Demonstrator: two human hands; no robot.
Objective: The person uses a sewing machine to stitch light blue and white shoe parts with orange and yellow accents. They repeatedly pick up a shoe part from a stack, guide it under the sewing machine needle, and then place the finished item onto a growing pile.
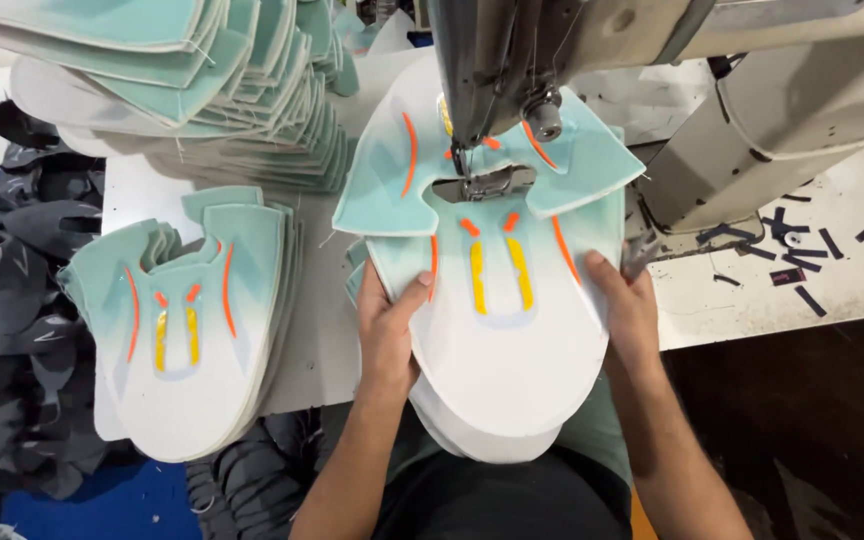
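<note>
A flat shoe-upper piece (512,350), white fading to mint green with orange and yellow stripes, lies under the sewing machine's presser foot (487,183). My left hand (389,330) grips its left edge, thumb on top. On the opposite edge my right hand (624,305) holds it the same way. More white pieces lie stacked right beneath it, over my lap.
A pile of matching stitched uppers (187,330) sits at the left on the white table (317,330). A taller stack of mint pieces (202,90) fills the back left. Dark grey uppers (12,300) heap at far left. The machine body (782,110) and dark scraps (802,270) lie right.
</note>
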